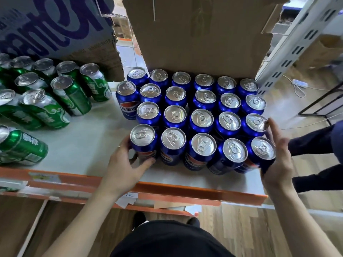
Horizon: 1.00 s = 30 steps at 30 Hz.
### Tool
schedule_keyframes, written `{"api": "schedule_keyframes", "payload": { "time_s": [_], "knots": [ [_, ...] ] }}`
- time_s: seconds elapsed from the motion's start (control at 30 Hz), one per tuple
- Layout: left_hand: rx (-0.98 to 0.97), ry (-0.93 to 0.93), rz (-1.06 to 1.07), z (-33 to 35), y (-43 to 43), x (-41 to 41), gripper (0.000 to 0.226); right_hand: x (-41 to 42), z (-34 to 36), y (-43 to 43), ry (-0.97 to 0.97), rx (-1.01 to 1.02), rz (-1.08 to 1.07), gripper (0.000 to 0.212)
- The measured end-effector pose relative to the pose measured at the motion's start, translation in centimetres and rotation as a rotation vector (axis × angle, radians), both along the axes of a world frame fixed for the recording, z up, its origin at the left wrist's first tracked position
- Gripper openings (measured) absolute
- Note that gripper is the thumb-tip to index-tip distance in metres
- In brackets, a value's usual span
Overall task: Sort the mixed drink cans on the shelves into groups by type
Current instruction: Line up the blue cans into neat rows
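Both hands bracket the front row: left hand [128, 160] grips the front-left blue can [143, 140], right hand [276, 154] holds the front-right can [262, 152]. We're squaring the blue block at the shelf [89, 145] front edge; next, probably squeeze inward gently.

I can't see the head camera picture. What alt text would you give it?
Two bare hands bracket the front row of a block of upright blue cans on a white shelf: the left hand grips the front-left can, the right hand cups the front-right can. Green cans stand grouped to the left, cardboard boxes behind.
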<state>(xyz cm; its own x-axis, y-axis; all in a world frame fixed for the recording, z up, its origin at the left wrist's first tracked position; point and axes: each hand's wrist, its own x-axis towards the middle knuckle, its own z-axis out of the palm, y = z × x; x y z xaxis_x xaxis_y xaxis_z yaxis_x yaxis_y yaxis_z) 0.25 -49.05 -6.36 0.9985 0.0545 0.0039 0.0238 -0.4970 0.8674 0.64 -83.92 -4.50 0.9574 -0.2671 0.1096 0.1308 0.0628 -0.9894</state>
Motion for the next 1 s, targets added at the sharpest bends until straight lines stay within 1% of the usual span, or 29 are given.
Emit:
{"api": "schedule_keyframes", "payload": {
  "time_s": [0.03, 0.07, 0.1, 0.13, 0.2, 0.27, 0.33, 0.4, 0.47, 0.57, 0.7, 0.73, 0.83, 0.9, 0.93, 1.0],
  "knots": [
    [-0.006, 0.001, 0.003, -0.3, -0.5, -0.4, 0.087, -0.4, -0.3, -0.6, 0.019, 0.032, 0.019, 0.090],
    [-0.021, 0.006, 0.008, -0.5, -1.0, -0.9, 0.103, -1.0, -0.5, -1.0, 0.043, 0.023, 0.015, 0.105],
    [-0.032, 0.015, 0.015, -0.8, -1.5, -1.4, 0.119, -1.5, -0.9, -1.3, 0.063, -0.019, 0.018, 0.114],
    [-0.028, 0.017, 0.023, -0.9, -2.0, -1.9, 0.133, -2.2, -1.4, -1.3, 0.082, -0.123, 0.018, 0.121],
    [0.017, -0.028, 0.042, -1.1, -3.5, -2.4, 0.146, -3.5, -2.9, -0.7, 0.095, -0.323, 0.034, 0.132],
    [0.035, -0.084, 0.094, -1.4, -5.3, -2.4, 0.150, -4.0, -4.6, 0.4, 0.105, -0.453, 0.054, 0.140],
    [0.011, -0.109, 0.176, -1.6, -6.7, -1.8, 0.150, -3.8, -5.3, 2.2, 0.121, -0.484, -0.018, 0.139],
    [0.001, -0.117, 0.237, -2.0, -7.5, -1.3, 0.150, -3.4, -4.6, 4.0, 0.100, -0.463, -0.153, 0.136],
    [-0.002, -0.112, 0.276, -2.3, -7.7, -1.1, 0.147, -3.3, -4.3, 4.8, 0.045, -0.487, -0.212, 0.132],
    [0.004, -0.137, 0.288, -2.2, -7.8, -1.3, 0.145, -3.5, -3.8, 4.8, -0.017, -0.504, -0.210, 0.129],
    [-0.050, -0.216, 0.248, -2.7, -7.7, -1.5, 0.144, -3.8, -3.6, 3.4, 0.023, -0.444, -0.170, 0.131],
    [-0.048, -0.219, 0.257, -2.7, -7.8, -1.5, 0.143, -3.7, -3.6, 3.1, 0.040, -0.438, -0.180, 0.133],
    [0.000, -0.214, 0.304, -2.7, -8.2, -1.7, 0.140, -3.4, -4.0, 2.6, 0.058, -0.477, -0.205, 0.127],
    [-0.007, -0.203, 0.303, -2.8, -8.1, -1.5, 0.139, -3.3, -3.7, 2.4, 0.082, -0.453, -0.174, 0.126],
    [-0.033, -0.205, 0.285, -2.7, -8.0, -1.4, 0.136, -3.2, -3.6, 2.1, 0.082, -0.421, -0.146, 0.120],
    [-0.176, -0.241, 0.218, -2.5, -7.7, -1.4, 0.123, -3.1, -3.0, 1.1, 0.045, -0.278, -0.075, 0.096]
  ]
}}
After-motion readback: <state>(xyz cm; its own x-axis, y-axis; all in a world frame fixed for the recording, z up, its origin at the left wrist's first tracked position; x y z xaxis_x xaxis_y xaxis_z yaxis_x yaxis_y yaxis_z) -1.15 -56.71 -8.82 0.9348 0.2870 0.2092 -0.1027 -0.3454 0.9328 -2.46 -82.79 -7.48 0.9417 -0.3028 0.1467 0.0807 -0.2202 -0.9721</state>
